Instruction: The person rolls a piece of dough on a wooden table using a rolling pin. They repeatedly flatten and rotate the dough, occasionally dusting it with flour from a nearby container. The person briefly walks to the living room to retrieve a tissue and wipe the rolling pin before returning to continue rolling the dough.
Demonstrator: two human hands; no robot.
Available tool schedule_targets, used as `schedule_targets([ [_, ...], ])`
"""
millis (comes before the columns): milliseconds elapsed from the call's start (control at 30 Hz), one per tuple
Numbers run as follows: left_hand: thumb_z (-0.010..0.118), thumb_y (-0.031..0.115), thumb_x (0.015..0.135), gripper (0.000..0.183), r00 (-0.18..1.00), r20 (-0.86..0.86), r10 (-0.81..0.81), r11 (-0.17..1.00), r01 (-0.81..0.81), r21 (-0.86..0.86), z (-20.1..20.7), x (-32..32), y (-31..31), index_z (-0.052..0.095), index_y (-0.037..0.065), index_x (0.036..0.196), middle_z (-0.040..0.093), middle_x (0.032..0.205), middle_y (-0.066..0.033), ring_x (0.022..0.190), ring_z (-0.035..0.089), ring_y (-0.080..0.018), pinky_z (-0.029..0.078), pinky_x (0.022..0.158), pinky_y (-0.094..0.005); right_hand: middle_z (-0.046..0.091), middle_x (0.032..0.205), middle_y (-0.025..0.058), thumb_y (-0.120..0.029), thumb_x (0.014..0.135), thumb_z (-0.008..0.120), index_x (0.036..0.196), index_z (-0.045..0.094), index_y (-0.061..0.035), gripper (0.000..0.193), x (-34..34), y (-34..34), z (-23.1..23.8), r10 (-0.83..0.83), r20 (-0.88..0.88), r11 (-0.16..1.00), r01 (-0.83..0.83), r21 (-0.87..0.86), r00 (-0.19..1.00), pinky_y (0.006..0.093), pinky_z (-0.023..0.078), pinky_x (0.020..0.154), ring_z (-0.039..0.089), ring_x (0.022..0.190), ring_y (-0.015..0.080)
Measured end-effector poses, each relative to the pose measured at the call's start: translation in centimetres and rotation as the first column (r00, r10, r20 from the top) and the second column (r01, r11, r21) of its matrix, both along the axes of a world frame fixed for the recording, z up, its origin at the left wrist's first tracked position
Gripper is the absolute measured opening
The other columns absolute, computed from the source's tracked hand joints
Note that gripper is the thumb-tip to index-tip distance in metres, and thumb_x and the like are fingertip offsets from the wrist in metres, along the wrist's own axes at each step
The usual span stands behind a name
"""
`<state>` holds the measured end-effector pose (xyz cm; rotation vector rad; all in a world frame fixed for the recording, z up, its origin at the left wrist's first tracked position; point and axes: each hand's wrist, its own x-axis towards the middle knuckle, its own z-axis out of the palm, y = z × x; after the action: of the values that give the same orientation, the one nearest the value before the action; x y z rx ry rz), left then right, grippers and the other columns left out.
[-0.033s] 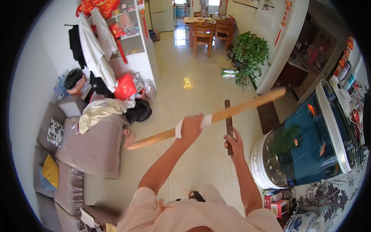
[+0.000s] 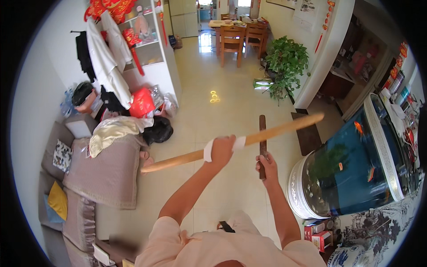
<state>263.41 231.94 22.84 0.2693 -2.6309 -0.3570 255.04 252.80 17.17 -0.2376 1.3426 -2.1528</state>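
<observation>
My left hand is closed around the middle of a long, pale wooden stick. White wrapping shows on the stick at both sides of the fist. The stick lies slantwise across my view, its right end farther away than its left. In my right hand is a shorter, dark brown wooden stick, gripped near its lower end and pointing away from me. The pale stick crosses over the upper part of the dark one; whether they touch, I cannot tell.
A fish tank with a white base stands close on my right. To the left is a sofa with cushions and cloth, beside a black bag. Farther off are a leafy plant and a dining table with chairs.
The pale stick's right end has dropped a little toward me, so it slants less. My left hand has shifted slightly nearer; the dark stick has hardly moved.
</observation>
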Motion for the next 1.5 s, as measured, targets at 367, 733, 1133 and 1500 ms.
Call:
schedule_targets([
  [367,0.062,0.006,0.078,0.014,0.962,0.272,0.016,0.998,-0.033,0.058,-5.3,-22.4,-14.0,0.056,0.005,0.091,0.065,0.076,-0.017,0.074,0.066,-0.0355,0.053,0.062,-0.0463,0.067,0.093,0.0091,-0.021,0.092,0.066,0.101,0.057,-0.0063,0.019,-25.1,-22.2,-5.1,-0.045,0.441,0.984,0.116,-0.134,0.896,0.0219,0.045,0.048,0.052,0.057,0.0083],
  [733,0.077,0.02,0.076,0.027,0.658,0.506,-0.557,0.325,-0.389,0.862,-4.4,-26.5,-47.2,0.063,0.007,0.095,0.063,0.08,0.0018,0.074,0.058,-0.0105,0.048,0.067,-0.0299,0.054,0.07,0.002,-0.021,0.09,0.065,0.102,0.062,0.0071,0.031,-53.6,-42.3,-1.4,0.016,0.259,0.975,0.041,-0.216,0.966,0.0219,0.041,0.047,0.046,0.054,0.0062],
  [1133,0.066,0.023,0.09,0.025,0.922,0.109,0.372,0.764,-0.371,0.528,-10.8,-44.1,-86.3,0.065,0.001,0.101,0.066,0.082,-0.0143,0.076,0.065,-0.0266,0.049,0.068,-0.0363,0.056,0.068,-0.0002,-0.021,0.089,0.07,0.108,0.064,0.003,0.031,-82.5,-59.5,4.4,-0.482,-0.149,0.87,0.452,-0.196,0.863,0.0213,0.037,0.045,0.046,0.053,0.0055],
  [1500,0.06,0.017,0.092,0.012,0.986,-0.109,0.128,0.939,-0.085,0.334,-4.5,-92.6,-102.2,0.06,0.01,0.102,0.066,0.082,-0.0202,0.077,0.063,-0.043,0.049,0.064,-0.047,0.073,0.095,0.0058,-0.005,0.079,0.074,0.107,0.064,-0.0024,0.03,-97.5,-102.0,2.0,-0.116,-0.505,0.97,0.207,0.128,0.855,0.0205,0.045,0.055,0.061,0.067,0.007],
])
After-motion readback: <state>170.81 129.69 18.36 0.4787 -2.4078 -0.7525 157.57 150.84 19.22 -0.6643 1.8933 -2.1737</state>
